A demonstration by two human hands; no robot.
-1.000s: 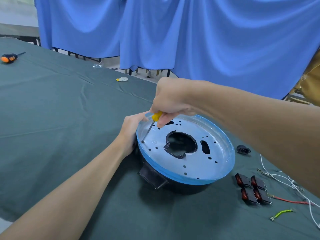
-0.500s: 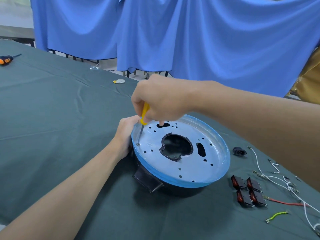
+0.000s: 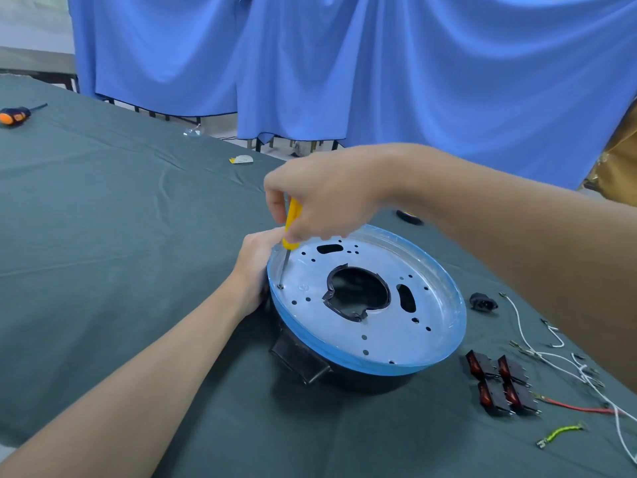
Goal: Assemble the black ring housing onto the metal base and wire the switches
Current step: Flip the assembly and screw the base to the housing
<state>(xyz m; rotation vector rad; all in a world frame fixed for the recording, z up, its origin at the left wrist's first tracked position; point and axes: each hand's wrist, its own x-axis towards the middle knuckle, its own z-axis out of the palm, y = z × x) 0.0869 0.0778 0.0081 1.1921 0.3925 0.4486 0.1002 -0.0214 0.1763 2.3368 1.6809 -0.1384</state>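
A round metal base [image 3: 348, 336] with a blue rim lies on top of the black ring housing [image 3: 303, 362] in the middle of the table. My right hand [image 3: 324, 198] grips a yellow-handled screwdriver [image 3: 290, 229], held nearly upright, its tip on a screw [image 3: 280, 286] at the plate's left edge. My left hand [image 3: 253, 270] clasps the left side of the rim and housing. Several black rocker switches [image 3: 499, 382] with red faces lie to the right, beside white, red and green-yellow wires [image 3: 565, 370].
A small black connector [image 3: 482, 301] lies right of the base. An orange-and-black screwdriver [image 3: 15, 115] rests at the far left of the dark green cloth. A small yellow-white scrap [image 3: 241, 159] lies near the far edge. Blue curtains [image 3: 344, 63] hang behind the table.
My right hand has shifted left and stood the screwdriver more upright over the same left-edge screw. The left hand has stayed on the rim. The view has shifted slightly.
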